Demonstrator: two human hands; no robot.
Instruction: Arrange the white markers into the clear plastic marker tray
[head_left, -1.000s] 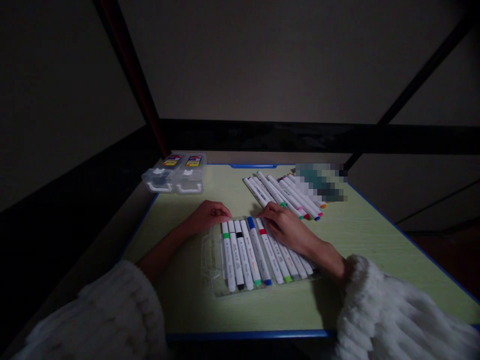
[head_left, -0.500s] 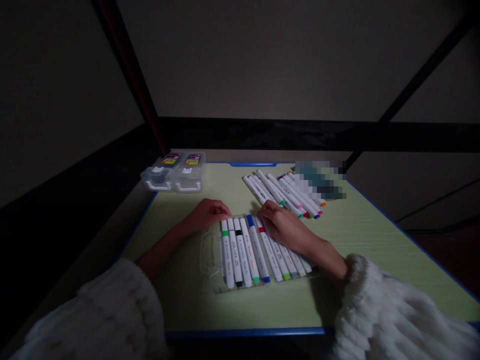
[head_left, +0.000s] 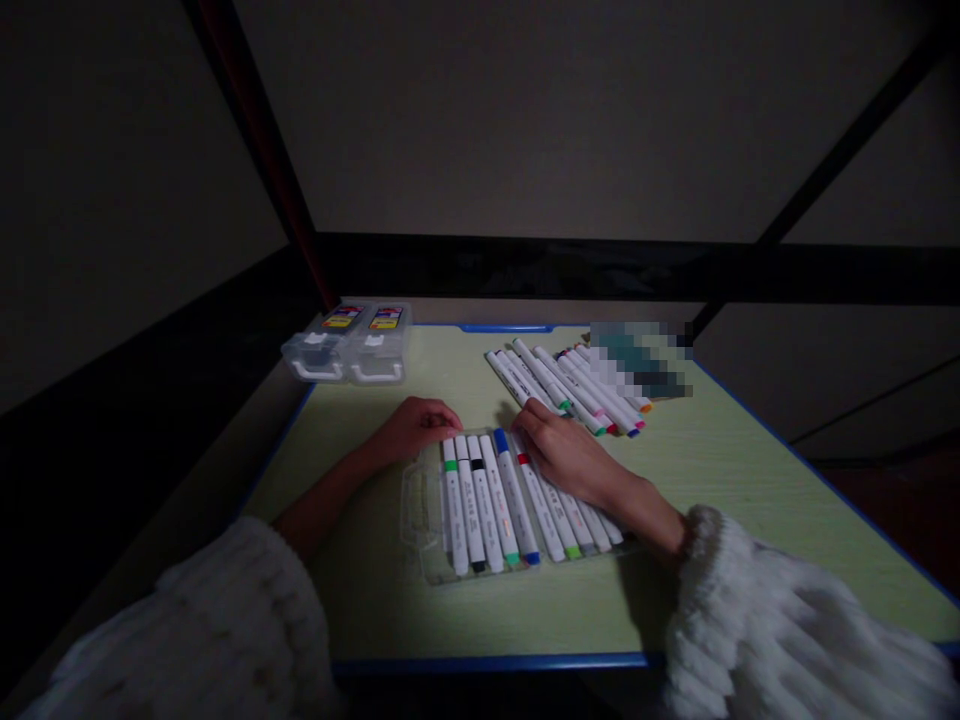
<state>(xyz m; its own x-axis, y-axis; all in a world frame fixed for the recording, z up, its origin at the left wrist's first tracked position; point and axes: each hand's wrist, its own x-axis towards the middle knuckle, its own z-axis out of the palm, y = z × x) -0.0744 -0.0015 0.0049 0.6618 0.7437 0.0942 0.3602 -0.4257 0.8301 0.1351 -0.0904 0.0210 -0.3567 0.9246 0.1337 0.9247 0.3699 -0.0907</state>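
A clear plastic case (head_left: 442, 575) lies open on the table in front of me, with several white markers (head_left: 487, 510) side by side in it. Their bands and ends are green, black, blue and red. My left hand (head_left: 412, 430) is closed at the case's far left corner, fingertips at the edge by the green-banded marker (head_left: 451, 500). Over the right half of the case, my right hand (head_left: 566, 450) has its fingers bent down around the far end of the red-banded marker (head_left: 538, 500). Its palm hides parts of the markers to the right.
Beyond my right hand lies a loose pile of white markers (head_left: 577, 385), partly beside a pixelated patch (head_left: 641, 360). Two clear cases with white handles (head_left: 349, 345) stand at the far left. The table (head_left: 465, 630) has a blue edge.
Both hands keep nearly the same place. The case with its markers has shifted very slightly away from me, and my right forearm has moved a touch to the left.
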